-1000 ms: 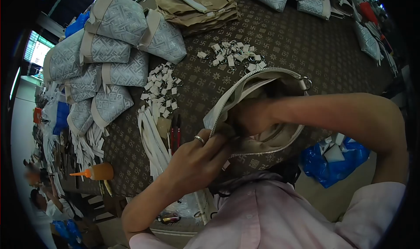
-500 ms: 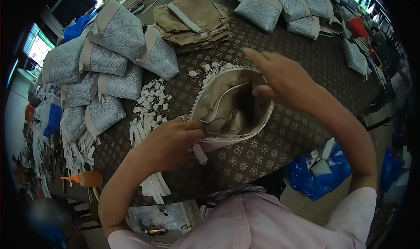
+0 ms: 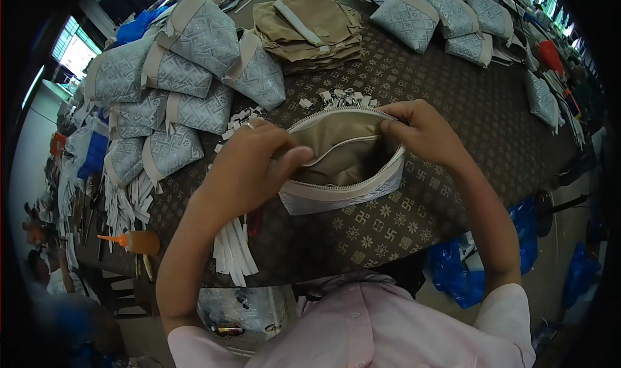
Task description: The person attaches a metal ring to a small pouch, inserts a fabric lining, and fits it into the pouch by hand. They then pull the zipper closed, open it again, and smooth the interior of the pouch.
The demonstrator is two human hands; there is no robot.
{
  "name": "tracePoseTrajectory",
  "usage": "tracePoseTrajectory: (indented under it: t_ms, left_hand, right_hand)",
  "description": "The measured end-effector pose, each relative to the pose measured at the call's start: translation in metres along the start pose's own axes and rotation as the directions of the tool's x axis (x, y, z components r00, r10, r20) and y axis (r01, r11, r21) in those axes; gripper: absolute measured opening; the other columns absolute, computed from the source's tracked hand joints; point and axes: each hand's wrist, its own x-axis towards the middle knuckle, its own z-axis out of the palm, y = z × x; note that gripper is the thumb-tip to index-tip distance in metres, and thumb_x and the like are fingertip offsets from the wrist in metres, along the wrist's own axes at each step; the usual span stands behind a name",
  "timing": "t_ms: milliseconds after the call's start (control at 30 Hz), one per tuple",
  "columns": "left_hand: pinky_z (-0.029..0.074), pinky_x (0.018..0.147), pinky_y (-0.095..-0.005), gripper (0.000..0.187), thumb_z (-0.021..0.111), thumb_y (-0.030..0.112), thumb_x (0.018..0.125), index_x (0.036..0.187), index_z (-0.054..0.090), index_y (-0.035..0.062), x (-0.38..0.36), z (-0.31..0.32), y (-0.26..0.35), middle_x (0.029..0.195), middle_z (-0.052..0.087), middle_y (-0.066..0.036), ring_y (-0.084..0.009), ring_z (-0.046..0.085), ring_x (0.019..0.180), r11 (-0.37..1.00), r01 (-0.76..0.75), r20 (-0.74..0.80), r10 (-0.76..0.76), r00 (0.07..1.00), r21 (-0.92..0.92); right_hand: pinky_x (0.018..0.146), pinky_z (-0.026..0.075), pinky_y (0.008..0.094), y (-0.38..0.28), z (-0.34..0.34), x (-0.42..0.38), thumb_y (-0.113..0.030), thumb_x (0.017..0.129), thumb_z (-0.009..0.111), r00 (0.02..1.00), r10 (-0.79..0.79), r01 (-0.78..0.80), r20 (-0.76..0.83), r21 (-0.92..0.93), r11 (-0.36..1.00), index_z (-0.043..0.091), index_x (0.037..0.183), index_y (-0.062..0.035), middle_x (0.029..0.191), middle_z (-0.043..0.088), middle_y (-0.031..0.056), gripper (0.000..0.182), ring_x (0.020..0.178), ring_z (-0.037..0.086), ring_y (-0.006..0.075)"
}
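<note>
The person wears a pale pink, short-sleeved shirt that fills the bottom of the frame, with a small button visible on its front near the lower centre. Both forearms are bare. The left hand (image 3: 249, 164) carries a thin ring on one finger; the right hand (image 3: 424, 132) shows no jewellery.

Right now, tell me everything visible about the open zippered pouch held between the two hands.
The grey-patterned fabric pouch with tan lining sits upright on the brown patterned table covering, mouth facing the camera. Its pale zipper runs around the rim and is fully open, showing smooth tan lining with a light seam curving across the inside. A beige band borders the front under the zipper. The left hand grips the left rim, thumb inside; the right hand pinches the right rim.
</note>
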Motion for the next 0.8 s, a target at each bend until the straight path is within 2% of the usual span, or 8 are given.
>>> tracePoseTrajectory:
  t_ms: [100, 200, 300, 400, 467, 633, 733, 800]
  left_hand:
    - [0.046, 0.071, -0.0361, 0.032, 0.071, 0.03, 0.072, 0.075, 0.062, -0.0009, 0.012, 0.032, 0.023, 0.078, 0.061, -0.014, -0.0291, 0.058, 0.08, 0.875, -0.091, -0.305, 0.261, 0.916, 0.476]
    - [0.046, 0.07, -0.0367, 0.023, 0.068, 0.022, 0.074, 0.074, 0.061, 0.0001, 0.03, 0.056, 0.028, 0.076, 0.061, -0.014, -0.0311, 0.059, 0.078, 0.801, 0.069, -0.344, 0.176, 0.922, 0.595]
    - [0.046, 0.072, -0.0396, 0.019, 0.059, 0.017, 0.082, 0.081, 0.057, -0.0021, 0.044, 0.061, 0.031, 0.076, 0.06, -0.016, -0.0337, 0.059, 0.081, 0.82, 0.118, -0.252, 0.034, 0.967, 0.561]
    - [0.047, 0.07, -0.0401, 0.019, 0.059, 0.019, 0.083, 0.079, 0.058, 0.0002, 0.053, 0.07, 0.026, 0.078, 0.06, -0.016, -0.0338, 0.059, 0.079, 0.888, 0.04, -0.287, 0.105, 0.952, 0.459]
    - [0.047, 0.069, -0.0408, 0.018, 0.059, 0.018, 0.083, 0.08, 0.059, 0.0006, 0.052, 0.076, 0.027, 0.078, 0.06, -0.015, -0.0336, 0.059, 0.079, 0.944, 0.043, -0.26, 0.046, 0.964, 0.327]
    - [0.045, 0.068, -0.0411, 0.016, 0.058, 0.018, 0.085, 0.084, 0.062, 0.0026, 0.045, 0.069, 0.017, 0.08, 0.061, -0.015, -0.0321, 0.059, 0.078, 0.961, -0.205, -0.248, 0.247, 0.937, 0.183]
    - [0.047, 0.07, -0.041, 0.011, 0.055, 0.012, 0.084, 0.085, 0.063, 0.0045, 0.036, 0.058, 0.019, 0.078, 0.062, -0.013, -0.0327, 0.06, 0.073, 0.956, -0.256, -0.362, 0.291, 0.886, 0.141]
    - [0.046, 0.069, -0.0414, 0.018, 0.054, 0.017, 0.087, 0.085, 0.063, 0.0025, 0.041, 0.055, 0.013, 0.074, 0.06, -0.015, -0.0335, 0.059, 0.069, 0.96, -0.098, -0.681, 0.257, 0.686, 0.264]
  right_hand:
    - [0.061, 0.047, 0.0304, 0.0, 0.008, -0.005, -0.009, 0.08, 0.053, 0.994, -0.027, 0.022, -0.108, -0.045, 0.999, 0.065, 0.096, 0.0002, 0.067, 0.063, 0.0113, 0.022, 0.059, 0.058, 0.0127]
    - [0.061, 0.047, 0.0304, -0.002, 0.007, -0.008, -0.009, 0.081, 0.052, 0.992, -0.024, 0.01, -0.121, -0.11, 0.994, 0.066, 0.096, -0.0004, 0.07, 0.064, 0.0129, 0.022, 0.06, 0.059, 0.0143]
    - [0.063, 0.048, 0.0334, -0.009, 0.007, -0.007, -0.01, 0.08, 0.054, 0.993, -0.015, 0.0, -0.118, -0.126, 0.992, 0.066, 0.092, 0.0002, 0.073, 0.064, 0.0155, 0.02, 0.062, 0.062, 0.0224]
    - [0.057, 0.045, 0.0275, -0.016, 0.007, -0.008, -0.008, 0.085, 0.055, 0.994, -0.085, 0.053, -0.075, -0.355, 0.933, 0.065, 0.092, 0.0021, 0.066, 0.062, 0.0075, 0.016, 0.059, 0.054, 0.0081]
    - [0.069, 0.047, 0.0411, -0.018, 0.009, -0.008, -0.014, 0.079, 0.06, 0.981, -0.147, 0.074, -0.125, -0.461, 0.884, 0.066, 0.082, 0.0006, 0.074, 0.06, 0.0197, 0.016, 0.074, 0.06, 0.0357]
    - [0.072, 0.047, 0.0418, -0.017, 0.014, -0.013, -0.011, 0.079, 0.059, 0.962, -0.196, 0.086, -0.191, -0.472, 0.878, 0.065, 0.082, 0.0013, 0.077, 0.061, 0.0209, 0.015, 0.078, 0.06, 0.0362]
    - [0.075, 0.048, 0.0412, -0.02, 0.009, -0.015, -0.009, 0.078, 0.058, 0.97, -0.18, 0.091, -0.163, -0.443, 0.892, 0.066, 0.086, 0.001, 0.081, 0.062, 0.0215, 0.015, 0.081, 0.061, 0.0363]
    - [0.076, 0.048, 0.0407, -0.028, 0.01, -0.016, -0.008, 0.077, 0.058, 0.975, -0.184, 0.114, -0.122, -0.434, 0.894, 0.066, 0.088, 0.0004, 0.083, 0.062, 0.0215, 0.016, 0.083, 0.061, 0.036]
